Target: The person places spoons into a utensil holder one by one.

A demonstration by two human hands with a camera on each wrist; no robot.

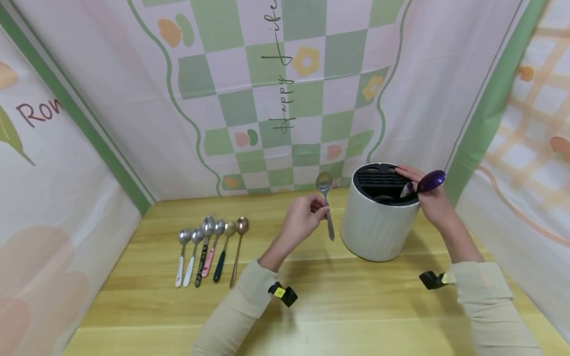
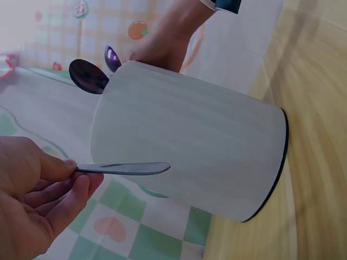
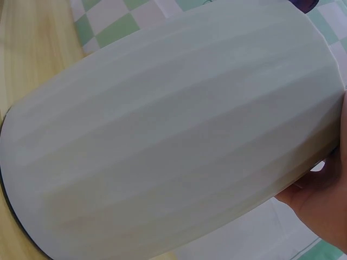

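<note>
My left hand [image 1: 305, 217] pinches a metal spoon [image 1: 324, 182] by its handle between thumb and fingers. The spoon's bowl points up, and its flat handle end [image 2: 141, 168] sticks out below the fingertips. To its right stands a white ribbed utensil holder [image 1: 376, 232] with a black slotted top [image 1: 378, 179]. My right hand [image 1: 429, 200] holds the holder at its upper right edge, fingers over the rim. Close by that hand, a purple spoon [image 1: 432, 181] and a second spoon [image 1: 406, 190] stand in the holder, bowls up.
Several spoons lie in a row on the left of the wooden table [image 1: 338, 306], among them a white-handled spoon [image 1: 180, 269] and a copper-coloured spoon [image 1: 242, 225]. A checked cloth [image 1: 271, 94] hangs behind the table, with patterned cloths at both sides.
</note>
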